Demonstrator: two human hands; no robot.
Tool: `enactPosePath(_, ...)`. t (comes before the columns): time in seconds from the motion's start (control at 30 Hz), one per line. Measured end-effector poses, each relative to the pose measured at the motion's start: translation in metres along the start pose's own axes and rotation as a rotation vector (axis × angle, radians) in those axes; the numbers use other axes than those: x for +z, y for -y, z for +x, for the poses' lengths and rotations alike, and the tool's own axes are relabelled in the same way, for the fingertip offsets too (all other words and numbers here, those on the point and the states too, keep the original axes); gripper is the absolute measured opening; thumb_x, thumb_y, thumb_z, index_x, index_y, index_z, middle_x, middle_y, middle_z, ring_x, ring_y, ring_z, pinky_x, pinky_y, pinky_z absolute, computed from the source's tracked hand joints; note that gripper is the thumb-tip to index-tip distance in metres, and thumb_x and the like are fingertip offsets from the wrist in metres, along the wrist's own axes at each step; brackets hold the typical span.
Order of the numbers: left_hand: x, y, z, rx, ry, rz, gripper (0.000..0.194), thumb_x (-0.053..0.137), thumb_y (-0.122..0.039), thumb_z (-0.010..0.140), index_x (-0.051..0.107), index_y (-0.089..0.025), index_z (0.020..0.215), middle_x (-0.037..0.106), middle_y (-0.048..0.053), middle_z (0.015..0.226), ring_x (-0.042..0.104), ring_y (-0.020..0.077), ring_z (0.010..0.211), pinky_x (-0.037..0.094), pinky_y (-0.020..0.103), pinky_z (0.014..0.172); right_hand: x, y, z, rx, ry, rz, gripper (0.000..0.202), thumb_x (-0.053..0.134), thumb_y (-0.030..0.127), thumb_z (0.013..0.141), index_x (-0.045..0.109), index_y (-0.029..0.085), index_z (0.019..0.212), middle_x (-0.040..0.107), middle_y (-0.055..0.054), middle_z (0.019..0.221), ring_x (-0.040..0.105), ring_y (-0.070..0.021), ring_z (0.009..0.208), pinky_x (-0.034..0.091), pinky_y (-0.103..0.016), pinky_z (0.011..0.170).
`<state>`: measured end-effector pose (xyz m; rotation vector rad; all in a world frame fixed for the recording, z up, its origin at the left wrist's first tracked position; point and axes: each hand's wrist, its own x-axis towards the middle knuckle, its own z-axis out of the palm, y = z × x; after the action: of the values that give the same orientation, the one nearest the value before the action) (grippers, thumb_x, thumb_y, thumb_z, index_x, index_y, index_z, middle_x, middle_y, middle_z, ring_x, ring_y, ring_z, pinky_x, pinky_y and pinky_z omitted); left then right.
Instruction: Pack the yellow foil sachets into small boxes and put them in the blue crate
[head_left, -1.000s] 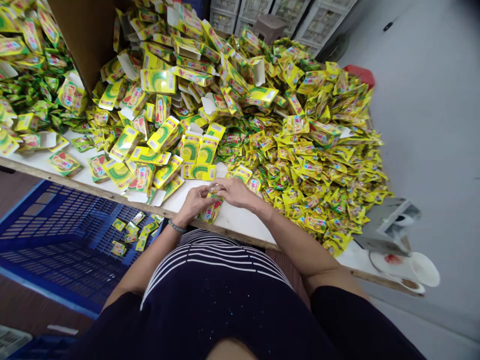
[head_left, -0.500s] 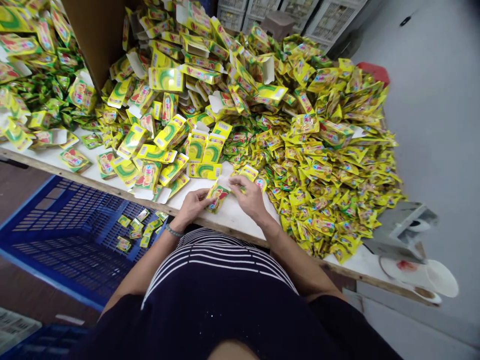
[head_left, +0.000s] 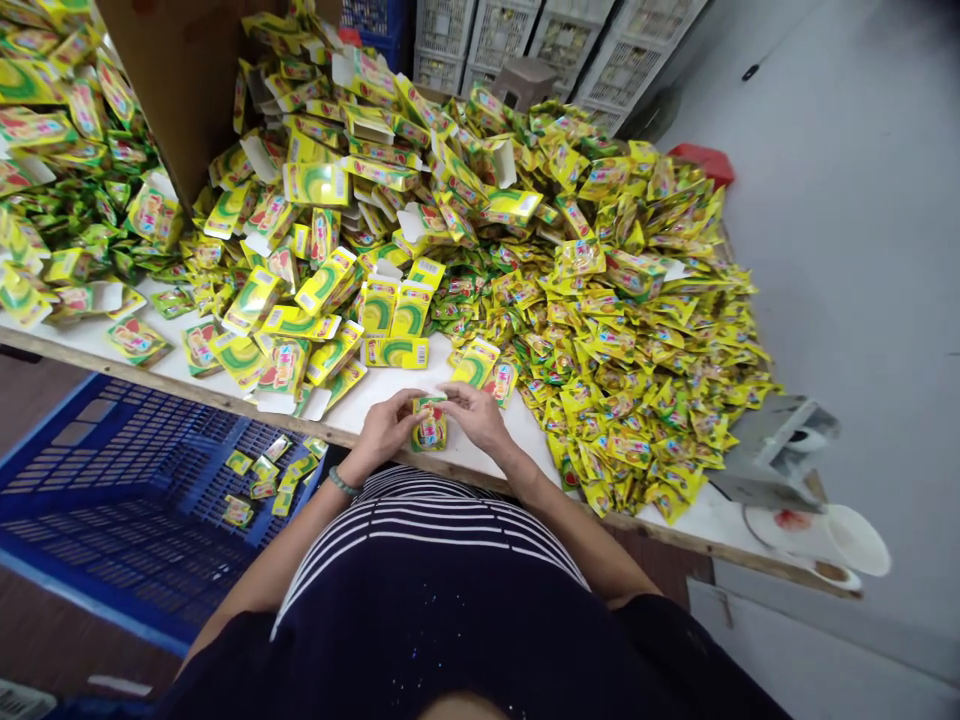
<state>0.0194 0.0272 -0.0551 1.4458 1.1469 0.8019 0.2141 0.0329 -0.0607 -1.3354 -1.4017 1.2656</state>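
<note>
Head view: the left hand point(head_left: 388, 428) clamps its fingers on a fruit-printed carton point(head_left: 430, 432) at the tabletop's near edge; the right hand point(head_left: 480, 420) has fingers touching its top, whether clamped I cannot tell. Handling its upper end seems in hand, calling next for steadiness. Yellow sachets point(head_left: 637, 370) heap at 2 o'clock from it, above the tabletop point(head_left: 525, 428).

The top point(head_left: 450, 600) is dark navy and short-sleeved, with thin white stripes point(head_left: 442, 541) across its lower front and tiny shiny specks point(head_left: 414, 655), and a greenish, beaded-looking bracelet point(head_left: 344, 482) circles the left wrist point(head_left: 353, 467).
</note>
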Motion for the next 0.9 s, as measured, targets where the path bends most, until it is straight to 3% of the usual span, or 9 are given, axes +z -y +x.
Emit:
enactPosePath(0.1, 0.002, 0.001, 0.001, -0.017, 0.044, -0.087, 0.041, 0.072, -0.044, 0.082, 0.062, -0.020, 0.114, 0.069, 0.001, 0.082, 0.065, 0.0167, 0.076, 0.049, 0.027, 0.073, -0.006, 0.000, -0.006, -0.035, 0.057, -0.096, 0.030, 0.069, 0.049, 0.081, 0.073, 0.020, 0.088, 0.072, -0.005, 0.084, 0.065, -0.0183, 0.077, 0.051, -0.031, 0.074)
enactPosePath(0.2, 0.006, -0.001, 0.003, -0.032, 0.051, -0.172, 0.048, 0.075, -0.046, 0.078, 0.055, -0.021, 0.115, 0.068, -0.001, 0.079, 0.064, 0.0150, 0.072, 0.048, 0.025, 0.069, -0.012, 0.002, -0.010, -0.067, 0.033, -0.237, 0.030, 0.070, 0.049, 0.082, 0.073, 0.020, 0.077, 0.070, -0.004, 0.074, 0.062, -0.0174, 0.070, 0.049, -0.030, 0.068)
enactPosePath(0.33, 0.008, -0.006, 0.006, -0.018, 0.055, -0.142, 0.040, 0.076, -0.046, 0.077, 0.057, -0.021, 0.101, 0.069, 0.000, 0.080, 0.063, 0.0142, 0.072, 0.046, 0.024, 0.068, -0.020, 0.010, -0.008, -0.090, -0.057, -0.340, 0.033, 0.073, 0.043, 0.081, 0.074, 0.023, 0.107, 0.076, -0.005, 0.090, 0.068, -0.0211, 0.083, 0.052, -0.032, 0.076)
enactPosePath(0.4, 0.008, -0.007, 0.007, -0.029, 0.052, -0.163, 0.042, 0.078, -0.045, 0.075, 0.054, -0.021, 0.102, 0.069, -0.001, 0.079, 0.063, 0.0141, 0.071, 0.046, 0.024, 0.067, -0.024, 0.016, -0.007, -0.128, 0.011, -0.379, 0.031, 0.069, 0.039, 0.085, 0.074, 0.024, 0.112, 0.078, -0.006, 0.101, 0.070, -0.0229, 0.093, 0.053, -0.034, 0.082)
enactPosePath(0.5, 0.008, -0.007, 0.007, -0.077, 0.052, -0.259, 0.051, 0.081, -0.042, 0.072, 0.047, -0.023, 0.104, 0.070, -0.002, 0.077, 0.064, 0.0141, 0.068, 0.046, 0.024, 0.066, -0.028, 0.025, -0.006, -0.157, 0.164, -0.414, 0.025, 0.059, 0.037, 0.093, 0.080, 0.025, 0.099, 0.079, -0.006, 0.101, 0.071, -0.0229, 0.093, 0.053, -0.034, 0.083)
enactPosePath(0.67, 0.010, -0.010, 0.007, -0.137, 0.044, -0.310, 0.056, 0.085, -0.041, 0.067, 0.045, -0.021, 0.101, 0.072, 0.001, 0.078, 0.066, 0.0145, 0.068, 0.047, 0.025, 0.066, -0.026, 0.025, -0.004, -0.122, 0.102, -0.385, 0.017, 0.074, 0.037, 0.082, 0.082, 0.025, 0.090, 0.080, -0.006, 0.093, 0.072, -0.0244, 0.091, 0.053, -0.036, 0.083)
enactPosePath(0.73, 0.010, -0.012, 0.008, -0.146, 0.051, -0.304, 0.058, 0.086, -0.041, 0.065, 0.046, -0.021, 0.102, 0.072, 0.001, 0.078, 0.066, 0.0147, 0.067, 0.047, 0.025, 0.065, -0.027, 0.021, 0.000, -0.048, 0.082, -0.295, 0.023, 0.077, 0.042, 0.078, 0.082, 0.022, 0.088, 0.080, -0.006, 0.089, 0.072, -0.0235, 0.084, 0.054, -0.034, 0.077)
enactPosePath(0.9, 0.008, -0.014, 0.009, -0.121, 0.073, -0.220, 0.059, 0.086, -0.040, 0.066, 0.050, -0.022, 0.109, 0.072, 0.000, 0.078, 0.066, 0.0154, 0.068, 0.048, 0.025, 0.065, -0.037, 0.018, 0.014, 0.078, 0.176, -0.206, 0.038, 0.075, 0.054, 0.077, 0.083, 0.018, 0.085, 0.078, -0.006, 0.077, 0.068, -0.0194, 0.067, 0.050, -0.030, 0.062)
